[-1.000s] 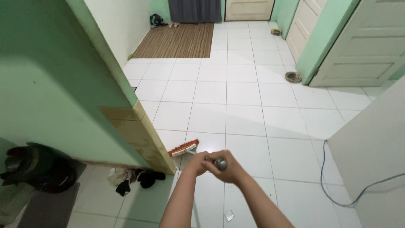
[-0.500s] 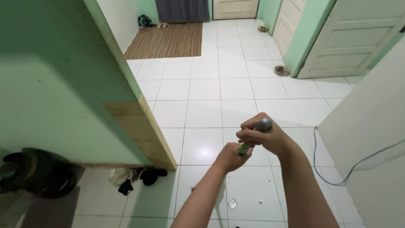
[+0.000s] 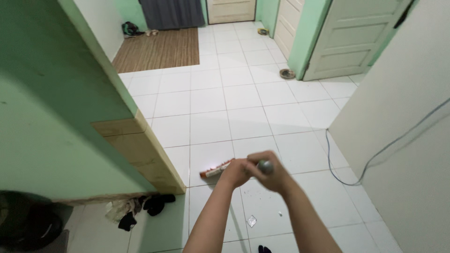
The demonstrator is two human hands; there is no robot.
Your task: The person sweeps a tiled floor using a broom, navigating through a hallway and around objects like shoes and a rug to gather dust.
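Both my hands grip the handle of a broom in front of me. My right hand (image 3: 272,172) is wrapped round the top of the handle, whose grey rounded end (image 3: 265,165) shows above my fingers. My left hand (image 3: 236,172) holds the handle just below it. The broom's head (image 3: 215,169), orange-red with pale bristles, rests on the white tiled floor (image 3: 220,100) just left of my hands. Small bits of debris (image 3: 251,220) lie on the tiles beneath my forearms.
A green wall with a tan lower corner (image 3: 140,150) juts in at the left, dark rags (image 3: 140,208) at its foot. A white wall with a blue cable (image 3: 347,175) stands right. Farther off are a brown mat (image 3: 159,49), a small bowl (image 3: 287,73) and closed doors.
My hands have swung from the right back to the left and lower, and the broom head has come back into view on the tiles by the wall corner.
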